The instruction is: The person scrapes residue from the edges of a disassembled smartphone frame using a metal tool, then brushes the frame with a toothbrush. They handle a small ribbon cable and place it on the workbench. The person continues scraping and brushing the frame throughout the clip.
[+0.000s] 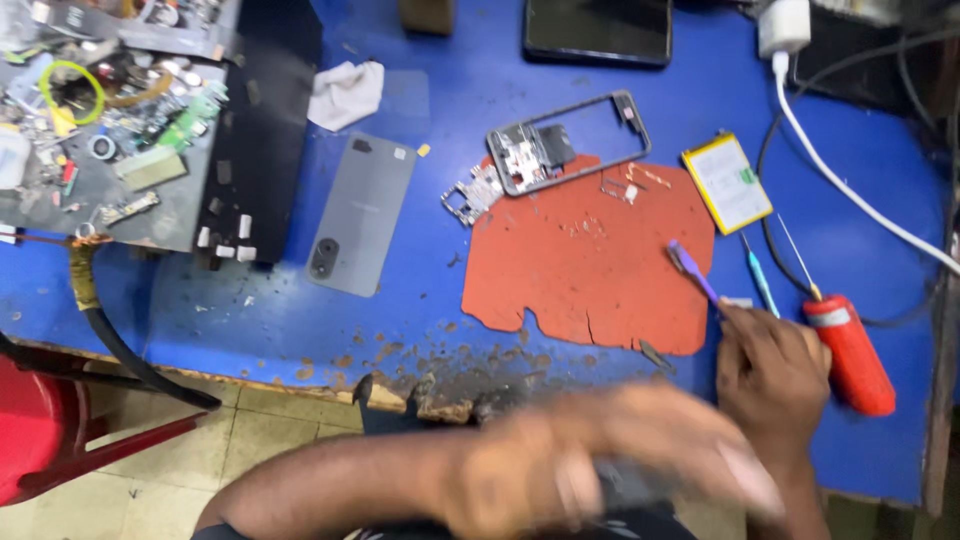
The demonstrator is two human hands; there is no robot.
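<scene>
My right hand (772,372) grips the handle of a purple brush (692,268), its bristle end resting over the right part of the torn orange mat (580,270). My left hand (600,465) is blurred at the near table edge and seems to hold a dark flat object; what it is cannot be made out. On the mat's far edge lies an opened phone frame (570,140) with a small circuit board (470,195) beside it. A grey phone back cover (358,215) lies left of the mat on the blue table (450,300).
A yellow-edged phone battery (728,182), a blue-handled tool (760,282) and a red-handled tool (850,350) lie to the right. A white charger and cable (800,60), a dark phone (598,30), a white cloth (345,92) and a cluttered parts tray (100,110) surround them. A red chair (40,430) stands at lower left.
</scene>
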